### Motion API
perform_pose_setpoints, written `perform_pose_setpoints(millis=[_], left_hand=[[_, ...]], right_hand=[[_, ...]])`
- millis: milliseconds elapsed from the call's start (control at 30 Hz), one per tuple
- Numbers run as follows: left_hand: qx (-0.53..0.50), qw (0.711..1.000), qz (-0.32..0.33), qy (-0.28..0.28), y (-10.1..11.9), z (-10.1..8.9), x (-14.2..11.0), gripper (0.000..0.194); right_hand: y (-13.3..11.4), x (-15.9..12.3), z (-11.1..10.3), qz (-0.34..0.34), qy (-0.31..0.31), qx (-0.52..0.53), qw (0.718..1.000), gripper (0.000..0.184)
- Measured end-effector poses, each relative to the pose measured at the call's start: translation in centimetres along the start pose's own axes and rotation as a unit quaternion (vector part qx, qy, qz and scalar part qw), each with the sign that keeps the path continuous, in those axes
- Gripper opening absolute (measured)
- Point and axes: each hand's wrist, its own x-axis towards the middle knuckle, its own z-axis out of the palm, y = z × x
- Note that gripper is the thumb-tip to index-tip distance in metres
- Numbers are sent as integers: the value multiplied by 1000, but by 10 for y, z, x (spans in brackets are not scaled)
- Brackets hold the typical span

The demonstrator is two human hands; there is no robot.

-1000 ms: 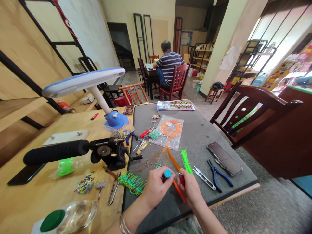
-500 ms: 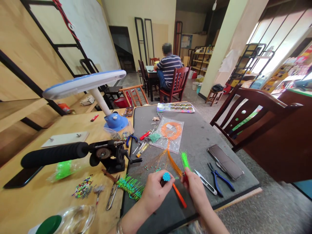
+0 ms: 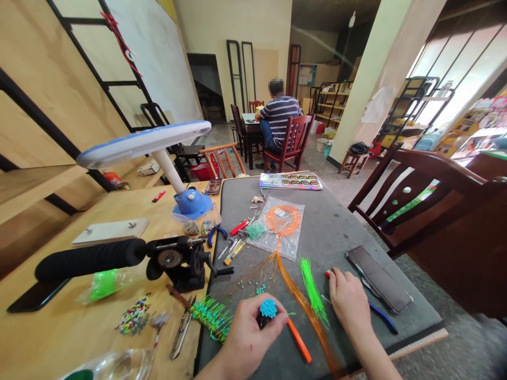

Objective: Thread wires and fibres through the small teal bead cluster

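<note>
Grey matting (image 3: 325, 216) covers the bench (image 3: 130, 206); left fingers (image 3: 279, 324) pinch a blue cluster (image 3: 268, 308), seemingly already gathered; right fingers (image 3: 336, 282) grip something red (image 3: 328, 273), mostly hidden. Loose beads (image 3: 260, 289) lie ungathered just beyond the left fingers.

Right hand (image 3: 349, 295) shifts away from left hand (image 3: 251, 327), taking red item (image 3: 328, 273) along; now near phone (image 3: 378, 277), covering pliers (image 3: 383, 318) except one blue handle. Green strands (image 3: 312, 287) fully exposed, just left of right hand. Orange-brown strands (image 3: 303, 298) now clear of right hand, running down between both hands.
</note>
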Motion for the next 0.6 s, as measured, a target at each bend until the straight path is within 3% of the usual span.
perform_pose_setpoints(millis=[100,200,367,467,600], left_hand=[[-1,1000,-1,2,2,-1,0,21],[21,1000,-4,8,-2,0,2,21],[106,994,19,24,-13,3,7,19],[145,989,32,22,-16,5,8,17],[182,983,32,7,-18,5,9,16]], right_hand=[[-2,-1,-2,4,18,15,1000,38],[-11,-5,-21,-4,63,117,991,34],[-50,-23,-69,-118,62,313,940,29],[-73,-31,-83,-187,51,316,929,30],[-90,-32,-81,-204,87,292,930,25]])
